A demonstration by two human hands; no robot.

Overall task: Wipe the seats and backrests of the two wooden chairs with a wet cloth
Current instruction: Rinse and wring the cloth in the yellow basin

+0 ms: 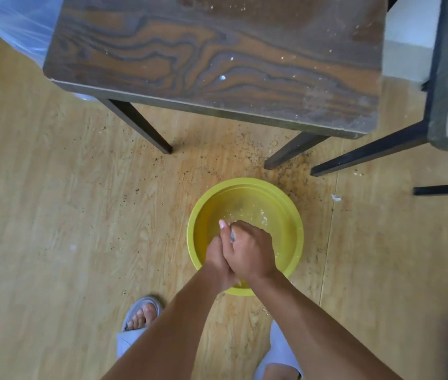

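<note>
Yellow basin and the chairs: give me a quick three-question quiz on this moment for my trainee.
1. True or false: the yellow basin sits on a chair seat.
2. Multiple choice: where are the left hand and right hand? A) flat on the seat B) clasped together over the basin C) apart at the sides
3. Short answer: what marks the near chair seat as unwiped?

Key:
1. False; it stands on the wooden floor, in front of the chair.
2. B; a small grey bit, probably the cloth, shows inside their grip.
3. Pale specks and crumbs scattered across it, mostly toward its right side.
</note>
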